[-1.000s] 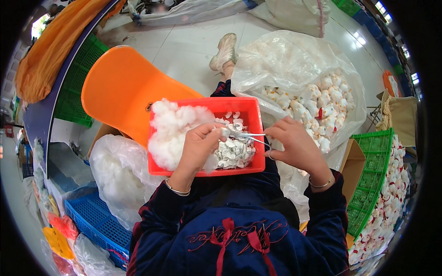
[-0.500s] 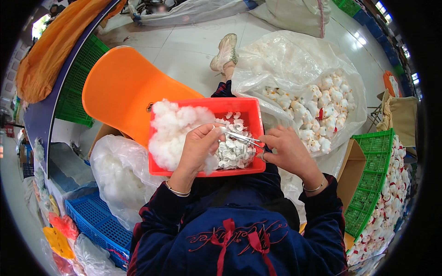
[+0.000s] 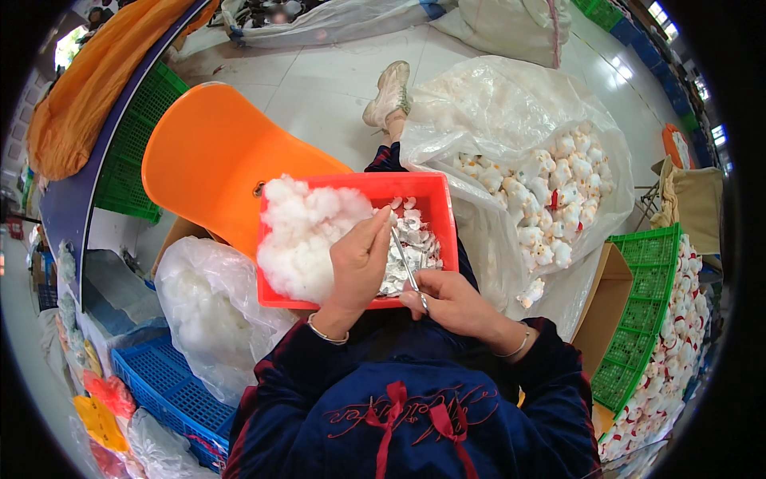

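Note:
Across my lap stands a red tray (image 3: 448, 207). Fluffy white stuffing (image 3: 307, 235) heaps in its left part, and small flat white fabric pieces (image 3: 415, 235) lie in its right part. My left hand (image 3: 361, 259) is over the middle, between stuffing and pieces, fingers drawn together; whatever they may hold is hidden. At the tray's near right edge, my right hand (image 3: 455, 303) is closed on slim metal forceps (image 3: 407, 265), their tips pointing away over the pieces beside my left fingertips.
To the right, a clear plastic bag (image 3: 495, 96) holds many stuffed white pieces (image 3: 566, 184); one white piece (image 3: 530, 294) is below them. An orange chair (image 3: 215, 152) is at left, above a bag of stuffing (image 3: 203, 311) and blue crate (image 3: 171, 383). A green crate (image 3: 646, 311) stands right.
My right hand has come down and left with the forceps, whose tips now point away from me. The left hand has shifted right over the fabric pieces. A white piece now shows below the bag's pile.

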A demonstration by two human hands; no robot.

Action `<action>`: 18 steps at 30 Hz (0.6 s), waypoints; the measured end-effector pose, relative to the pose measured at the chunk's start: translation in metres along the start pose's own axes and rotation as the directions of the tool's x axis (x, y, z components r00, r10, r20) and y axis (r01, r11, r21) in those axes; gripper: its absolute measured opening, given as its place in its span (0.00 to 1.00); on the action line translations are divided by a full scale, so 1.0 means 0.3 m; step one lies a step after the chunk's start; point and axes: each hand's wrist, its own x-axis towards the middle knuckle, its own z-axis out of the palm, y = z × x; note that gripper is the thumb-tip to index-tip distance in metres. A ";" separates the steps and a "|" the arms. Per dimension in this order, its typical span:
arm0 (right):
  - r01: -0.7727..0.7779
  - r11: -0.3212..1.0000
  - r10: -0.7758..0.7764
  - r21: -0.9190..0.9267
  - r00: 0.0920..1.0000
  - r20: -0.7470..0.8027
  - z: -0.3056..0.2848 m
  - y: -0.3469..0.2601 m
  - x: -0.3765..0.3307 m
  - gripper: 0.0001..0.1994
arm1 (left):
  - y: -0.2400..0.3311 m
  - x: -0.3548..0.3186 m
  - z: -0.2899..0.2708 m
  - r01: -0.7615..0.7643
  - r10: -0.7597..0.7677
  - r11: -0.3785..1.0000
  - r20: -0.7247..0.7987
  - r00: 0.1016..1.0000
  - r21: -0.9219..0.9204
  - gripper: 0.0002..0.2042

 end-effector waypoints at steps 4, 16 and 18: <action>0.088 0.991 -0.099 -0.102 0.989 -0.108 0.043 0.003 0.023 0.14 | -0.020 -0.002 0.028 -0.038 0.036 0.999 -0.060 0.998 -0.035 0.13; 0.130 0.491 -0.541 -0.862 0.820 -0.185 -0.077 0.008 0.041 0.18 | 0.026 0.062 -0.037 0.394 -0.374 0.898 0.131 0.918 -0.197 0.09; 0.084 0.483 -0.484 -0.872 0.855 -0.186 -0.100 -0.003 0.024 0.20 | -0.002 0.061 -0.040 0.346 -0.337 0.924 0.083 0.938 -0.160 0.08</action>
